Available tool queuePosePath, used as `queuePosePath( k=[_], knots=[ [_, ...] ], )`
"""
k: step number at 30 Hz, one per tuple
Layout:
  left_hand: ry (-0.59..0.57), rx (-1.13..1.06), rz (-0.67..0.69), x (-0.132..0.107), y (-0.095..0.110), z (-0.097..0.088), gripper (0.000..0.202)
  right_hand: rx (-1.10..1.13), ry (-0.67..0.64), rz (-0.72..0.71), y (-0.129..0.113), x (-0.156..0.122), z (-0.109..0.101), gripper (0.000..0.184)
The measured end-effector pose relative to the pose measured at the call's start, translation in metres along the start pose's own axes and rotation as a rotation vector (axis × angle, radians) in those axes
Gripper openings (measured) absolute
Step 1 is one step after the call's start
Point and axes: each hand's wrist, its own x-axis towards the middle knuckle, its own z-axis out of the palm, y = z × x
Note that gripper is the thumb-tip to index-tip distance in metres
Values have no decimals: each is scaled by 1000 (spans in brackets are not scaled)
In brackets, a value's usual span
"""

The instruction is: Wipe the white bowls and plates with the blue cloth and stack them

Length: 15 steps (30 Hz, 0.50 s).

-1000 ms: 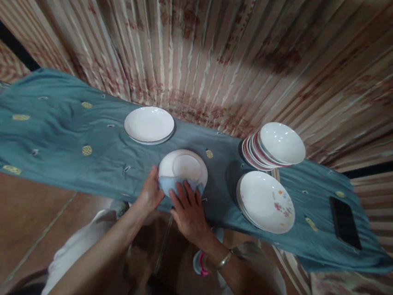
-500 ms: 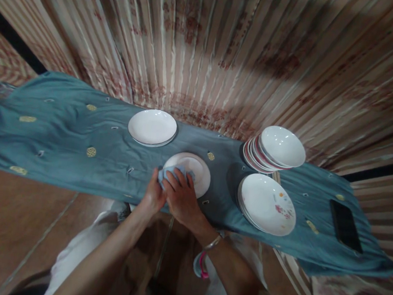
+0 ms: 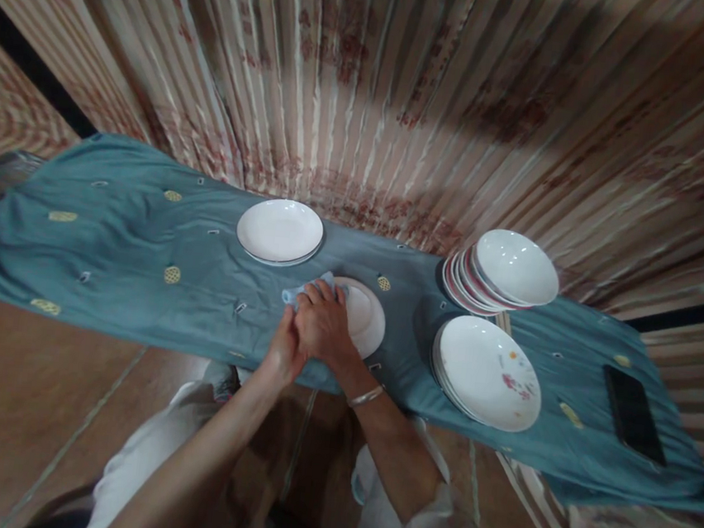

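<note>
A white plate (image 3: 364, 318) lies on the teal tablecloth (image 3: 141, 260) in front of me. My right hand (image 3: 321, 323) is closed on a light blue cloth (image 3: 299, 292) and presses it onto the plate's left part. My left hand (image 3: 285, 351) grips the plate's near left edge, just under my right hand. Most of the plate's left half is hidden by my hands.
A white plate pair (image 3: 279, 231) sits behind. A tilted stack of red-rimmed bowls (image 3: 500, 274) is at the right, with a stack of flowered plates (image 3: 487, 374) in front of it. A black phone (image 3: 633, 413) lies far right. A striped curtain (image 3: 369, 91) hangs behind.
My right hand has moved the blue cloth from the plate's near edge up and to the left across it. My left hand stays on the plate's edge.
</note>
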Motion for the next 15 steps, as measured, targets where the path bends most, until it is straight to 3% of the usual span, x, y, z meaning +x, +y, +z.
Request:
queuePosePath(
  k=[7, 15],
  knots=[
    [-40, -16, 63, 2, -2, 1, 44, 22, -20, 34, 12, 16, 3, 22],
    [-23, 3, 38, -7, -1, 11, 53, 11, -119, 183, 29, 23, -12, 31]
  ],
)
